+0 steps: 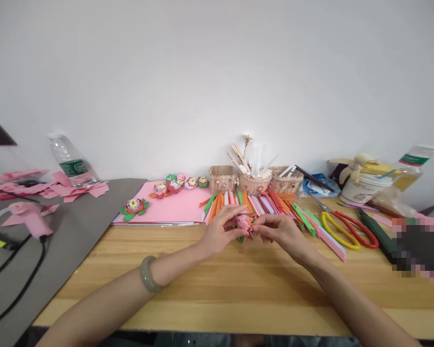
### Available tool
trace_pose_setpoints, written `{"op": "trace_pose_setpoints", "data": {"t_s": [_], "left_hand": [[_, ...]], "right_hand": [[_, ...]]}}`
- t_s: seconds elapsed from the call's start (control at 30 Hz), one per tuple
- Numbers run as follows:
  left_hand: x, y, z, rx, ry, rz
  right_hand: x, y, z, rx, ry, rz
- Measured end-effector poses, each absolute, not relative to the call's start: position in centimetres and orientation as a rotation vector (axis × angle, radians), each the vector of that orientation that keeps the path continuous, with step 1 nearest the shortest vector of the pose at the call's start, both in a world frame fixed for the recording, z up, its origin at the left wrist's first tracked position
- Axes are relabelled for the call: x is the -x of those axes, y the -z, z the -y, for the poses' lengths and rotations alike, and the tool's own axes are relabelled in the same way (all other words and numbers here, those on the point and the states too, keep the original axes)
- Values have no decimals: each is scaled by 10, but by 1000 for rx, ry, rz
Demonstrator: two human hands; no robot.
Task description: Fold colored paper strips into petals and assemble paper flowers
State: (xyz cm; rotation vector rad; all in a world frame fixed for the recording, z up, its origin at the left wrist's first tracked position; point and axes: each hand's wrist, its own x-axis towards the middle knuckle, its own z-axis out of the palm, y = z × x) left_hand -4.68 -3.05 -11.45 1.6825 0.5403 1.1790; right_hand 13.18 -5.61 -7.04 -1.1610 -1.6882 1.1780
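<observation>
A small pink paper flower (243, 222) with orange and green parts is held between both hands above the wooden table (238, 289). The fingers and thumb of my left hand (220, 231) close on its left side; a ring and a green bangle are on this hand and wrist. My right hand (280, 233) pinches the flower's right edge between thumb and fingers. Folded paper strips (264, 203) in pink, orange, red and green fan out just behind the hands. The flower's underside is partly hidden by fingers.
Several finished paper flowers (173, 187) sit on pink sheets (181, 207). Small baskets (222, 179) line the wall. Scissors (342, 224), a green-handled tool (379, 236) and a paper cup (365, 188) are at right. A pink glue gun (31, 219) and bottle (72, 164) are at left.
</observation>
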Motion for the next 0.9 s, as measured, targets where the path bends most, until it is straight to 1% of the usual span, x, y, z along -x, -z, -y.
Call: {"op": "trace_pose_setpoints", "data": {"t_s": [0.17, 0.43, 0.9], "left_hand": [[45, 117, 30, -1614, -1201, -480], [46, 111, 35, -1704, -1200, -534], [46, 110, 34, -1704, -1194, -564]], "right_hand": [[-132, 72, 54, 1169, -1245, 1632], [-134, 72, 54, 1175, -1303, 1632], [-135, 69, 56, 1195, -1154, 1752]]}}
